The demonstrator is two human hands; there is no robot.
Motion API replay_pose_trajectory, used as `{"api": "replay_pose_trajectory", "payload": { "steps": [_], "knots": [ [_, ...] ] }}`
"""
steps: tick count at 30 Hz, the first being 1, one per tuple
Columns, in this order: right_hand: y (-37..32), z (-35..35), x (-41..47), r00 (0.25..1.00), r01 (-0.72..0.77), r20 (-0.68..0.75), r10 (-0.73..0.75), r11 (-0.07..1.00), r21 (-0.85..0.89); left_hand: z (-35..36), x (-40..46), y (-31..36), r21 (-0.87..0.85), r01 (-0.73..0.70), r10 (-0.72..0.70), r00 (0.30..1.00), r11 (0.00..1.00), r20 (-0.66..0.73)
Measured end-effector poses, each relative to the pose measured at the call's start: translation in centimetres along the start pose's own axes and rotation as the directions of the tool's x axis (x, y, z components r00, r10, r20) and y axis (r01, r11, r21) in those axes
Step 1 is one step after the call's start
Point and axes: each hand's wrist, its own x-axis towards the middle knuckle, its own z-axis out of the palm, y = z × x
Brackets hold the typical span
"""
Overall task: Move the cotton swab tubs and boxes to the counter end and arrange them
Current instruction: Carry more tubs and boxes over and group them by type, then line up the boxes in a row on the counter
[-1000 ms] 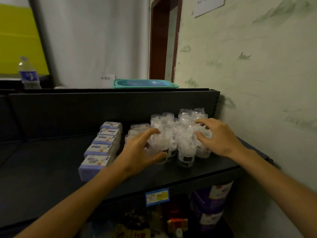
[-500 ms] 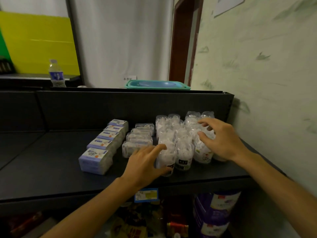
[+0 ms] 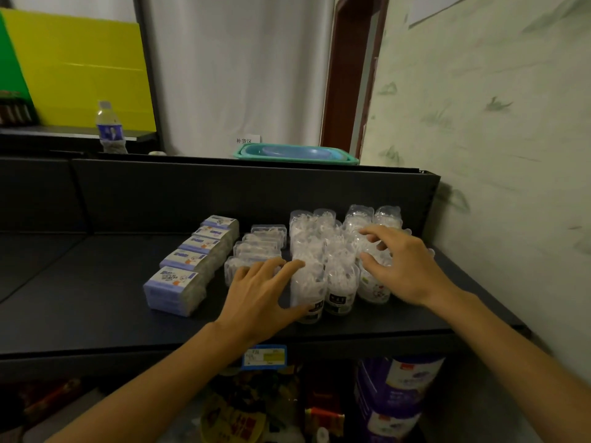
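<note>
Since a moment ago your left hand (image 3: 256, 295) has slid down against the near tubs (image 3: 323, 282), right hand (image 3: 403, 266) spread atop them, both grips released; still bunching them at the surface's (image 3: 96, 314) right end, next square the rows.

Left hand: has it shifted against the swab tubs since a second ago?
Yes. The left hand has slid down the front tub, nearer the counter's front edge, its fingers now across the clear flat boxes.

purple boxes (image 3: 175, 290): 5 | flat clear boxes (image 3: 268, 232): 4 | bottle (image 3: 110, 129): 1
</note>
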Motion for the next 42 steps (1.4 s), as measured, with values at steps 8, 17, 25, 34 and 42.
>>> {"api": "replay_pose_trajectory", "payload": {
  "steps": [8,17,25,34,42],
  "knots": [
    [-4.1,2.1,3.3,0.996,0.050,0.083,-0.044,0.997,-0.062,-4.1,-1.1,-4.6,0.038,0.084,-0.085,0.996,0.996,0.021],
    [-12.6,7.0,7.5,0.967,0.209,0.178,-0.180,0.965,-0.160,-8.2,-2.4,-13.2,0.135,0.148,-0.159,0.985,0.980,0.070],
    [-19.0,11.4,10.1,0.983,0.086,0.178,-0.055,0.981,-0.174,-11.3,-4.6,-22.6,0.181,0.153,-0.171,0.981,0.971,0.088],
    [-21.8,14.3,10.2,0.967,-0.098,0.211,0.143,0.973,-0.210,-11.6,-4.8,-28.6,0.150,0.105,-0.129,0.978,0.983,0.161],
    [-20.3,16.2,11.9,0.947,-0.208,0.226,0.230,0.971,-0.119,-8.9,-2.0,-27.4,-0.048,0.169,-0.154,0.962,0.984,0.226]
  ]
}}
